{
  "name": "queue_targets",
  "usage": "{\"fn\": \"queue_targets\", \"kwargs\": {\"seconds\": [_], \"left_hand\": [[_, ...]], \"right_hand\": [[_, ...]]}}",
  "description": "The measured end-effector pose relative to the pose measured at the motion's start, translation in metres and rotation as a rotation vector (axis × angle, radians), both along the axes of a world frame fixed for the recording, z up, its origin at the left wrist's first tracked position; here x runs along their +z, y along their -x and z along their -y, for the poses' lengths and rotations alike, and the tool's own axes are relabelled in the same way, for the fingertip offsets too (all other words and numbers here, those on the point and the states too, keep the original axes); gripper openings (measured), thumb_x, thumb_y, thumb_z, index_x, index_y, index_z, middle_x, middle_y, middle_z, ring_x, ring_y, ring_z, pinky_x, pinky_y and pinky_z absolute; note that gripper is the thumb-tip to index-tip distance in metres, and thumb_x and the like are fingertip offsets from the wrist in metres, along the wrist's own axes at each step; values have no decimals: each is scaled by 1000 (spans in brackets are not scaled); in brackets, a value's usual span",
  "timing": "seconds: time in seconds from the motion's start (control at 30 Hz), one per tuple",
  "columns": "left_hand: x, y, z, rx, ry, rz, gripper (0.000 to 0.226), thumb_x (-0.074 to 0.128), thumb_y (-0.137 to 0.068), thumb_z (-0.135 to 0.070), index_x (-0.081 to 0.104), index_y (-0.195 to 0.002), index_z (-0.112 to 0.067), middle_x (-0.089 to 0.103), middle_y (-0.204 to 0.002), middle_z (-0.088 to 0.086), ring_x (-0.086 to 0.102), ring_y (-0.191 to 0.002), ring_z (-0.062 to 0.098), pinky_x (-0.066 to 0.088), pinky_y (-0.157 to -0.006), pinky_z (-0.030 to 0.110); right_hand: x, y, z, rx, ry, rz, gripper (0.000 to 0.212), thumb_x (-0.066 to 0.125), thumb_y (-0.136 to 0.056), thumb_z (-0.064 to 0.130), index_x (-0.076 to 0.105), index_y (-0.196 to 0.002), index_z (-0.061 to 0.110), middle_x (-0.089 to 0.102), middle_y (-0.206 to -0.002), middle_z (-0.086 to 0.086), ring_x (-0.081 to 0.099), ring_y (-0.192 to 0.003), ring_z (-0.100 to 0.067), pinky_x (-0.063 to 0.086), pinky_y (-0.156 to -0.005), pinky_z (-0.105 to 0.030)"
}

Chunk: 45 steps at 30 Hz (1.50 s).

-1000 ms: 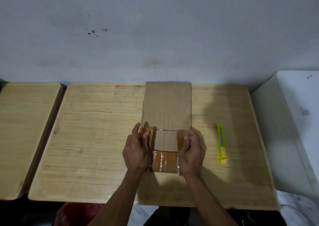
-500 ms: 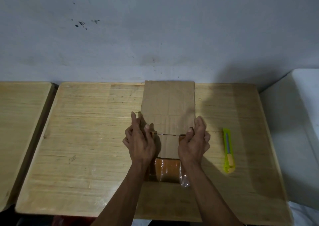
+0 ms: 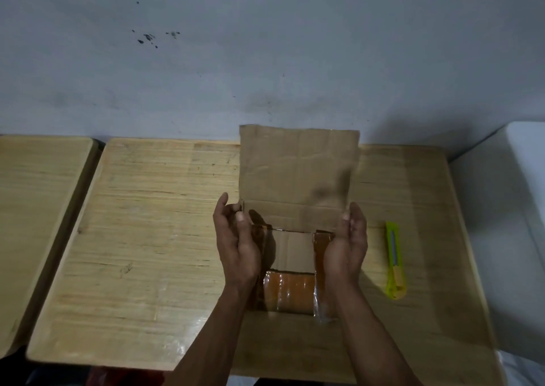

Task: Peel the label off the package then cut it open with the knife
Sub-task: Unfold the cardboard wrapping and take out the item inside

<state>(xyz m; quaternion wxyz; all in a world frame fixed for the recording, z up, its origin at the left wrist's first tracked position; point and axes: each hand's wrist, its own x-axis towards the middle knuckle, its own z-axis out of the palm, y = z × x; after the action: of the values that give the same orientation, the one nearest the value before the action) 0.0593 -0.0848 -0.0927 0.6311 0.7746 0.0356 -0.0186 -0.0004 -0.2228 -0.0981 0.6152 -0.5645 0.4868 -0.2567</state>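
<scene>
Starting at the left edge of the frame, a second wooden board (image 3: 38,232) lies beside the main wooden surface (image 3: 153,253), a dark gap between them. My left hand (image 3: 237,247) stands on edge at the middle of the frame, palm facing right, fingers extended and loose against the left side of the cardboard package (image 3: 298,238); this grip is open, closed on nothing, the thumb near the folded corner of the box. The package sits at the centre of the surface, already opened: its big flap (image 3: 298,167) stands raised toward the grey wall (image 3: 265,46) in the upper half of the frame, and the inside shows bare cardboard. Glossy brown tape (image 3: 290,292) covers the near side of the box, with a loose clear strip hanging at its lower right corner. My right hand (image 3: 346,247) mirrors the left one, palm facing left, fingers straight along the right side of the box, its grip open too. Right of it, well clear of my fingers, the yellow-green knife (image 3: 394,260) lies lengthwise on the surface. A white block (image 3: 510,208) fills the right edge.
</scene>
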Motion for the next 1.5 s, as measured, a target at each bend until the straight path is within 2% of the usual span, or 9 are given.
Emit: {"fn": "queue_targets", "kwargs": {"seconds": [0.13, 0.3, 0.4, 0.53, 0.83, 1.1, 1.27, 1.4, 1.5], "left_hand": [[3, 0, -4, 172, 318, -14, 54, 34, -102, -38, 32, -152, -20, 60, -128, 10, 62, -120, 26, 51, -101, 45], [3, -2, -20, 392, 924, -322, 52, 34, -103, -49, 43, -148, -24, 73, -95, 15, 69, -104, 40, 43, -106, 61], [3, 3, -21, 415, 941, -328, 55, 32, -103, -52, 47, -146, -22, 76, -87, 15, 72, -97, 39, 52, -93, 51], [1, 3, -17, 401, 957, -348, 62, 37, -96, -57, 48, -146, -22, 72, -86, 19, 71, -92, 40, 55, -93, 52], [6, 8, -18, 319, 963, -338, 59, 45, -96, -48, 56, -138, -9, 66, -85, 20, 63, -86, 36, 60, -76, 40], [13, 8, -38, -45, 408, -208, 35, 61, -94, -14, 64, -127, -2, 74, -98, 23, 73, -94, 31, 59, -82, 35], [25, 24, -46, -238, 73, -109, 26, 73, -87, -11, 73, -114, -8, 78, -96, 2, 74, -95, 19, 60, -86, 32], [30, 40, -49, -189, -3, -165, 19, 73, -89, -15, 76, -107, -10, 79, -95, 2, 75, -93, 17, 61, -87, 42], [35, 45, -47, -116, -47, -270, 19, 73, -89, -16, 76, -108, -16, 78, -95, 1, 74, -93, 18, 60, -89, 46]], "right_hand": [[8, 5, 3, -156, -37, 160, 31, 40, -96, 35, 67, -111, 29, 66, -105, 2, 58, -102, -11, 42, -90, -30], [0, 22, 19, -189, -377, 422, 41, 37, -101, 42, 68, -102, 15, 71, -70, -1, 65, -71, -14, 47, -71, -29], [-1, 29, 25, -105, -433, 426, 37, 38, -101, 34, 67, -94, 11, 71, -65, -1, 67, -67, -7, 50, -62, -17], [5, 37, 28, -21, -196, 211, 38, 32, -104, 11, 66, -87, 4, 71, -61, 5, 65, -60, -1, 45, -54, -8], [12, 49, 23, 50, -7, 72, 1, 71, -84, 5, 71, -84, 6, 73, -69, 6, 68, -72, -3, 52, -67, -14], [39, 67, 24, 370, 518, -323, 14, 69, -88, 32, 71, -97, 21, 68, -86, 8, 62, -82, -8, 41, -67, -10], [41, 75, 4, 211, 471, -338, 12, 59, -95, 23, 69, -96, 16, 68, -84, 6, 62, -76, -14, 39, -64, -21], [41, 78, -14, 24, 395, -300, 7, 61, -92, 12, 68, -91, 12, 69, -86, 2, 63, -78, -18, 35, -65, -10], [36, 83, -17, 57, 434, -309, 8, 61, -92, 12, 68, -94, 12, 72, -92, -3, 66, -83, -22, 46, -75, -22]]}}
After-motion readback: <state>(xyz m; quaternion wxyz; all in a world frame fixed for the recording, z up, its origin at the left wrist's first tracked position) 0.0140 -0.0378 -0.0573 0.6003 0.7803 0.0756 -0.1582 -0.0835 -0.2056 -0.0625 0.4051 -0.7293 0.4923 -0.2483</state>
